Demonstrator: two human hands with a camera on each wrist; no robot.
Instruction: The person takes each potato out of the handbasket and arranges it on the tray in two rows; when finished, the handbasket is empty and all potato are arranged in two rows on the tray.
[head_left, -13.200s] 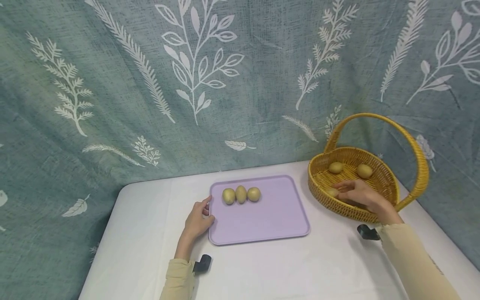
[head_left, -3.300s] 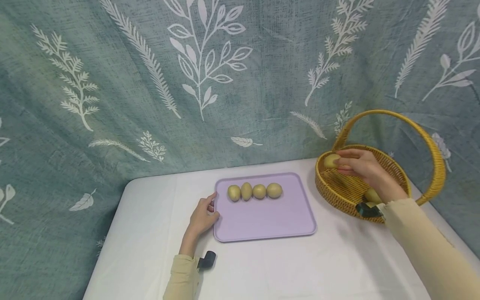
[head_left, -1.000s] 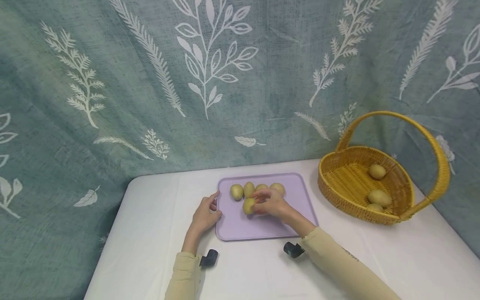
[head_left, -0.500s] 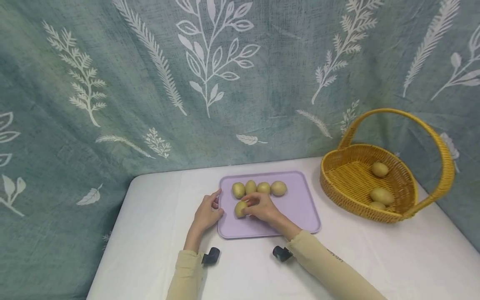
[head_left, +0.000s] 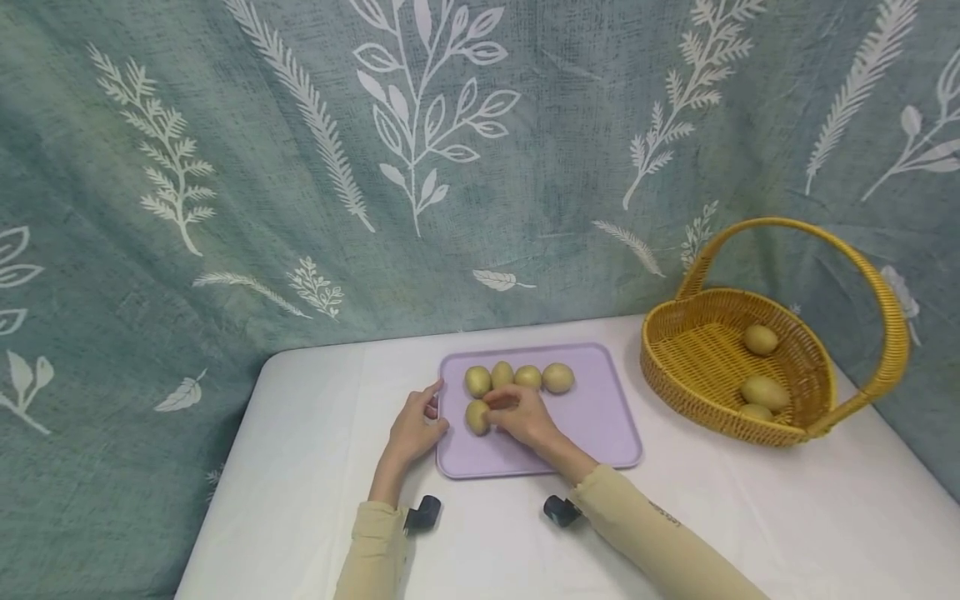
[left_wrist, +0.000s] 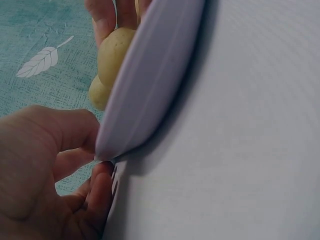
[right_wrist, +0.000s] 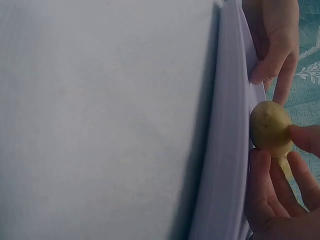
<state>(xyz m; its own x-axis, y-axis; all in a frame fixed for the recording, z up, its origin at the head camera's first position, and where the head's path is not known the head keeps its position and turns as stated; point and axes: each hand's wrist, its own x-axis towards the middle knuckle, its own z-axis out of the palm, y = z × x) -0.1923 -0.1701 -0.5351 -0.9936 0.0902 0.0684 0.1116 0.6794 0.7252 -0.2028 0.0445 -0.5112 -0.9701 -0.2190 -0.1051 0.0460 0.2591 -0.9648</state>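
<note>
My right hand [head_left: 519, 414] is over the purple tray [head_left: 577, 433], its fingertips and thumb around a potato [head_left: 477, 417] at the tray's left side. In the right wrist view the thumb and fingers touch that potato [right_wrist: 270, 128] from different sides. Just behind it runs a row of several potatoes [head_left: 557, 378] along the tray's back. My left hand [head_left: 414, 427] holds the tray's left edge, with thumb and index finger on the rim. In the left wrist view, curled fingers of the left hand [left_wrist: 45, 160] meet the tray's corner [left_wrist: 112, 145].
A yellow woven basket [head_left: 675, 401] with a tall arched handle [head_left: 892, 333] stands at the back right. Inside lie a potato [head_left: 761, 339] near the back and two more toward the front right. A leaf-patterned curtain [head_left: 315, 167] hangs behind the white-covered table [head_left: 300, 467].
Since the oldest frame, two potatoes have joined the tray from the basket: one ends the row, one sits in front. Over the last second, my right hand shifted the front potato left; my left hand stayed put.
</note>
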